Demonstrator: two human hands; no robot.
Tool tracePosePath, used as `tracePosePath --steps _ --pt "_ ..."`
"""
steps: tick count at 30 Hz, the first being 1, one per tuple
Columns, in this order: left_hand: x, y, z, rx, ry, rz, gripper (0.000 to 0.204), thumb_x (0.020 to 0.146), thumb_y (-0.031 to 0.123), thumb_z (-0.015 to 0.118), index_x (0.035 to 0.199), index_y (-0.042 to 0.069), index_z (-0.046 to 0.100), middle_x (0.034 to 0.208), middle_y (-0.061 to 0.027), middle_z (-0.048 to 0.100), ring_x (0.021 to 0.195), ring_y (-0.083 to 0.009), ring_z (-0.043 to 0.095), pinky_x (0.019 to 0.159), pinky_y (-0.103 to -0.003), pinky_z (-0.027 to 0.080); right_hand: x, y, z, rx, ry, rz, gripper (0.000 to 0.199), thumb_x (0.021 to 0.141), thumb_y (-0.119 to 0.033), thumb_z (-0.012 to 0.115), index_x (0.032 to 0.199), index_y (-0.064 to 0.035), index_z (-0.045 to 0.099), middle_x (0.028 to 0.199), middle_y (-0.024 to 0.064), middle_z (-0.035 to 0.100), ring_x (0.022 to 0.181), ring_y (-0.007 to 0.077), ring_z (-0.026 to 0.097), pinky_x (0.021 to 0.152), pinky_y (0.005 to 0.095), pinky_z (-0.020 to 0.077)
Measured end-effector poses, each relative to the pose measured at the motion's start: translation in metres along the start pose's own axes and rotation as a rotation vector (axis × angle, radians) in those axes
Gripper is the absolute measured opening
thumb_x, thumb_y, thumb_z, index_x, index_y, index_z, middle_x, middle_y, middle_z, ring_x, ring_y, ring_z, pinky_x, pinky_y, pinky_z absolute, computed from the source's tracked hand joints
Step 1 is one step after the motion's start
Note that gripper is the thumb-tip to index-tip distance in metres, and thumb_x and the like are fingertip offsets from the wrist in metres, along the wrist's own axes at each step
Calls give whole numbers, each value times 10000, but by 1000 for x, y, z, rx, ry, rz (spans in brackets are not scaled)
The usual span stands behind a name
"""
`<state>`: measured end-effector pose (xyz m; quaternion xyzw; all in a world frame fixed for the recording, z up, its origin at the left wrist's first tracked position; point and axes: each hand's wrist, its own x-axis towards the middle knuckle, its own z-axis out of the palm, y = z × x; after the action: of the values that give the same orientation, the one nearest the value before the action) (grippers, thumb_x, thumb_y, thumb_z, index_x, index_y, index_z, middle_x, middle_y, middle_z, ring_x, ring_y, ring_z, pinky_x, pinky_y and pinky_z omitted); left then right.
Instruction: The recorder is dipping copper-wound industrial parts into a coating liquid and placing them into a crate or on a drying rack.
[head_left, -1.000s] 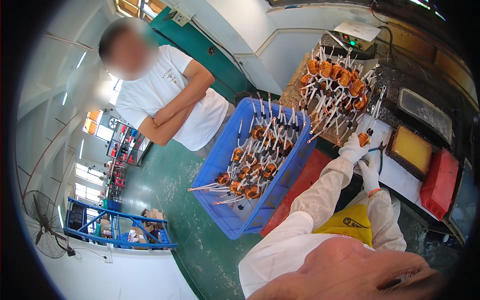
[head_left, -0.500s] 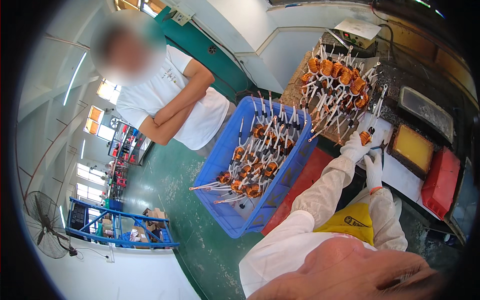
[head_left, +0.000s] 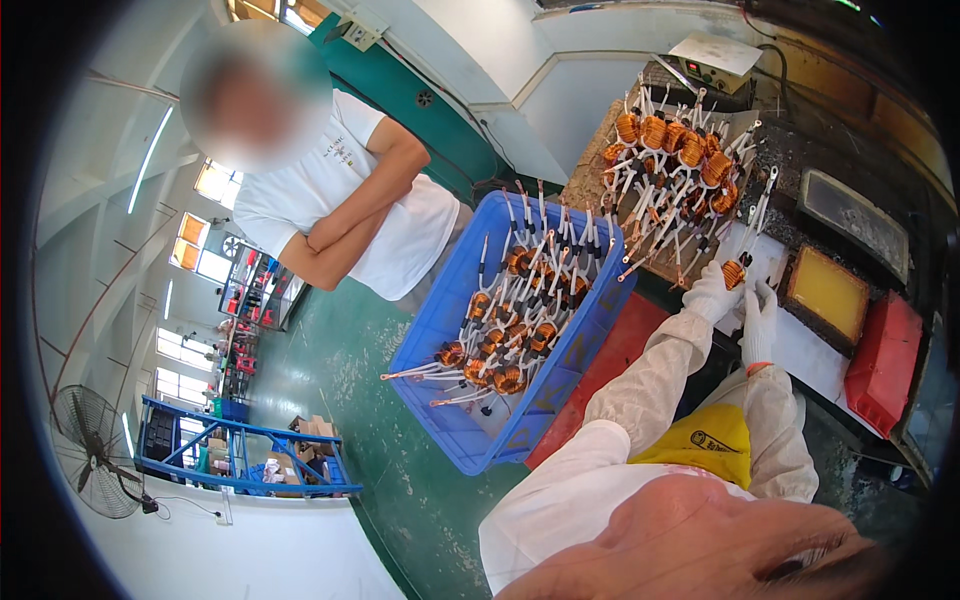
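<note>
Coil (head_left: 735, 274) stays pinched by left hand (head_left: 711, 293); right hand (head_left: 760, 322), grip unclear, has risen nearer, so both seem occupied there.

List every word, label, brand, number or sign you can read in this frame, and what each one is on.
White cotton short-sleeved shirt on the person standing opposite: small dark chest lettering, not copied out here.
Yellow apron on the wearer: black rounded emblem, its characters too small to read.
Blue rectangular plastic crate: faint markings on the side wall, unreadable.
Boxy control unit: panel markings too small to read.
</note>
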<state>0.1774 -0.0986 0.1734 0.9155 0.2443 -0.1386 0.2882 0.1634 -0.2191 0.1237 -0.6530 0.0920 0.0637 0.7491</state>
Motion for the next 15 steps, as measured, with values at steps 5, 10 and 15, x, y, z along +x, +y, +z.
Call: tracePosePath --steps 5,10,15 --pt "-2 8 5 -6 -8 12 700 795 565 721 1218 100 412 1236 -160 577 1106 -370 643 851 -510 529 39 7 -5 -289 52 -215 489 950 -291 601 1369 -53 512 998 79 603 796 125 579 686 288 518" --pt "-2 0 2 -11 20 -1 692 794 541 737 1223 100 421 1229 -152 579 1105 -368 643 852 -503 533 34 -28 9 -284 -123 -79 476 951 -336 600 1342 -69 551 1000 60 625 782 113 555 679 261 465" --pt "-3 8 1 -6 -1 -4 699 792 548 735 1225 99 418 1229 -154 578 1103 -366 645 843 -503 537 52 -16 2 -216 -126 -76 472 937 -361 622 1326 -99 571 1004 69 644 755 120 554 690 270 454"
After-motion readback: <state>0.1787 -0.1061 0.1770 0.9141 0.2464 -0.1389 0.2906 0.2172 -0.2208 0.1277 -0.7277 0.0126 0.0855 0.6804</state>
